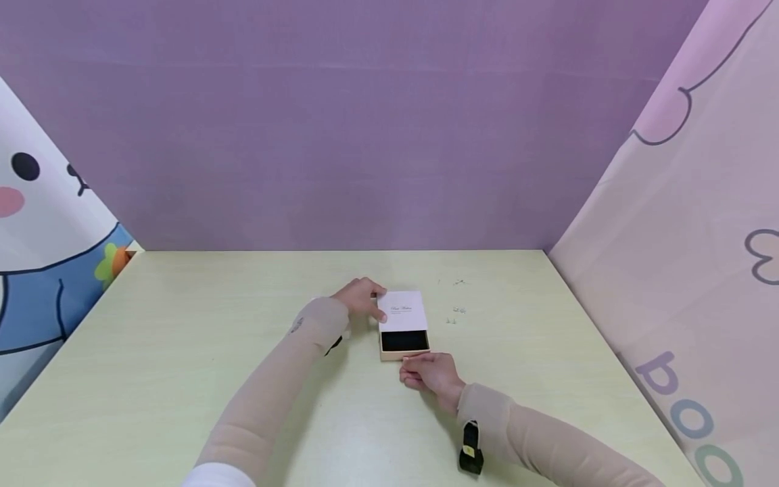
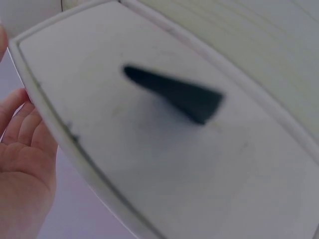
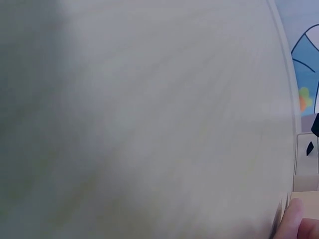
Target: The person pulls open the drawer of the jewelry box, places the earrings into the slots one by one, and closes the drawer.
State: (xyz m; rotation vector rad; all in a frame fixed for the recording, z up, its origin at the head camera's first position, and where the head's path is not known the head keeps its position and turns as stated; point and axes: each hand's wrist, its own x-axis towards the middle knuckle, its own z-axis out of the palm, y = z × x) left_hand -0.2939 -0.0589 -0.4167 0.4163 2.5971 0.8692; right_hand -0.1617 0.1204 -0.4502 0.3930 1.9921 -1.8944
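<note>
On the table stands a small white box sleeve (image 1: 403,310) with fine printed script on top. Its drawer (image 1: 404,341), black inside with a tan front edge, sticks out of the near side. My left hand (image 1: 363,299) grips the sleeve's left side, thumb at the near part and a finger at the far corner. At the drawer's front edge my right hand (image 1: 431,374) pinches with thumb and curled fingers; the exact contact is partly hidden. In the left wrist view my left hand (image 2: 27,164) lies beside a close, blurred white panel (image 2: 99,124) bearing a dark tab (image 2: 174,94).
Tiny dark and silvery pieces (image 1: 459,310) lie on the table (image 1: 182,352) right of the box, too small to make out. A purple cloth (image 1: 341,149) hangs behind the table, with printed cloths (image 1: 688,257) at both sides.
</note>
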